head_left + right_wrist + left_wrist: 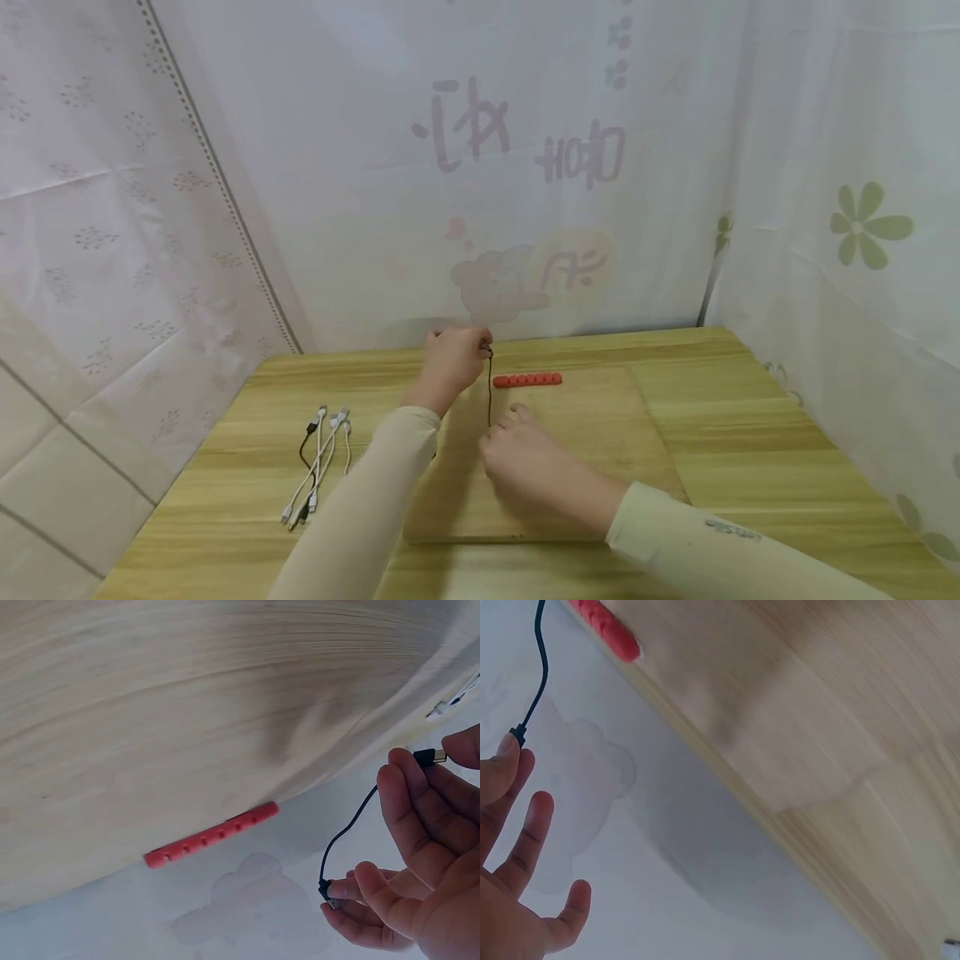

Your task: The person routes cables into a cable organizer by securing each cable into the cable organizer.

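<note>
A short black USB cable (490,390) hangs between my two hands above a wooden board. My left hand (452,360) is raised near the board's far edge and pinches one plug (517,735) between thumb and index finger, the other fingers spread. Lower and closer to me, my right hand (528,454) holds the cable's other plug (426,757) by its black housing, metal tip exposed. A red cable holder (527,380) with a row of notches lies on the board beyond my right hand, touched by neither hand.
Several white and black cables (318,467) lie in a loose bunch on the wooden table (232,467), left of my left forearm. The thin wooden board (600,417) rests at the table's middle. Behind the table hangs a printed white curtain (360,208).
</note>
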Demonstrator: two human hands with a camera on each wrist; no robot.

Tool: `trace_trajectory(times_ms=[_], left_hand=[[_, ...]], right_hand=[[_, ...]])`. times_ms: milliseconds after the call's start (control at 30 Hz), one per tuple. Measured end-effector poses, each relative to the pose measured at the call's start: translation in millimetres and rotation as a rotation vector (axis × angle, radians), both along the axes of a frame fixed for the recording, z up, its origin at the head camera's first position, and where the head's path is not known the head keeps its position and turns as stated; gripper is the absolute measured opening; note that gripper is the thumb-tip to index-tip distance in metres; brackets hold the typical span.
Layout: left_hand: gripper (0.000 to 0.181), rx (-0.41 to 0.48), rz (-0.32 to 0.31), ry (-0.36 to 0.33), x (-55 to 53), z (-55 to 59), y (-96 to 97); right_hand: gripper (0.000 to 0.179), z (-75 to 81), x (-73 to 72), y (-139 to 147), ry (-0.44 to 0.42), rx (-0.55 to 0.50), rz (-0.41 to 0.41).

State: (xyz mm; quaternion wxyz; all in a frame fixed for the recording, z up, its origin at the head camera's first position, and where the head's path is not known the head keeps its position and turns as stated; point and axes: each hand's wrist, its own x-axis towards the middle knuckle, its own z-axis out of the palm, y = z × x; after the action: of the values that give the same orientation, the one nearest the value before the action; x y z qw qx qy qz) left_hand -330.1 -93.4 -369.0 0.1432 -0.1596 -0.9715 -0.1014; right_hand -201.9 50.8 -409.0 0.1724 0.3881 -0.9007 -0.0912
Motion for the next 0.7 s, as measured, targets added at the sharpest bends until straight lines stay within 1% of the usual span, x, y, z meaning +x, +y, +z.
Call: trace_trajectory(times_ms=[167, 267, 400, 500, 633, 700], left_hand=[[0.012, 0.025, -0.010, -0.037, -4.3, -5.8, 11.9], [0.012, 0.038, -0.007, -0.057, -6.5, -9.6, 16.2], [0.014, 0.048, -0.006, -0.079, -10.3, -15.5, 19.7], [0.016, 0.044, -0.006, -0.101, -13.5, -19.9, 22.0], [0.018, 0.037, -0.012, -0.143, -17.6, -24.6, 25.8], [0.019, 0.046, -0.010, -0.164, -19.0, -26.7, 27.5]], right_hand=[[0.019, -4.0, -3.3, 10, -0.085, -0.021, -0.027], [0.019, -3.8, -3.8, 15, -0.116, -0.030, -0.034], [0.015, -3.4, -4.7, 18, -0.115, -0.046, -0.030], [0.015, -3.4, -5.9, 19, -0.103, -0.064, -0.028], [0.014, -4.2, -8.5, 22, -0.089, -0.076, -0.055], [0.017, -5.2, -10.0, 23, -0.092, -0.075, -0.070]])
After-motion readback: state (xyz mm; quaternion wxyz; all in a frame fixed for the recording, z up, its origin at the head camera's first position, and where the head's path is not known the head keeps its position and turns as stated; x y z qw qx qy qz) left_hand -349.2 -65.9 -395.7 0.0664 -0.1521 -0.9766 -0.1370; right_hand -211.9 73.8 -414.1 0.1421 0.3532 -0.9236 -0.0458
